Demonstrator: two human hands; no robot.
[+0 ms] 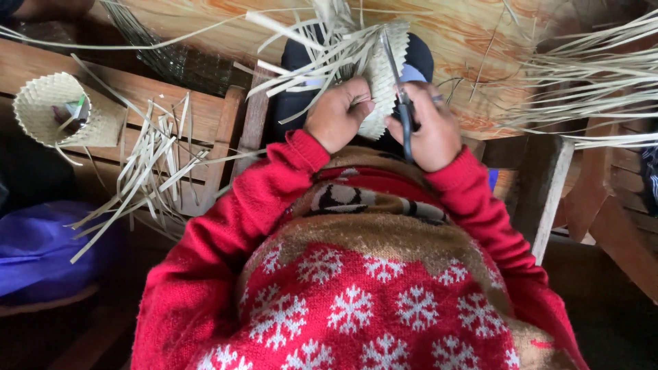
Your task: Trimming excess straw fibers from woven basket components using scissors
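My left hand (337, 113) grips a small woven straw basket (381, 72) with many loose pale strips sticking out of it to the left and upward. My right hand (426, 127) holds black-handled scissors (403, 103), their blades pointing up along the basket's woven side. Both hands are close together above my lap, just past my red patterned sweater sleeves.
A finished woven basket (51, 109) with small items inside lies at the left on a wooden bench (205, 113). Loose straw strips (147, 171) lie beside it. More strips (596, 82) fan out at the right over a wooden board (480, 41). A purple bag (48, 247) sits lower left.
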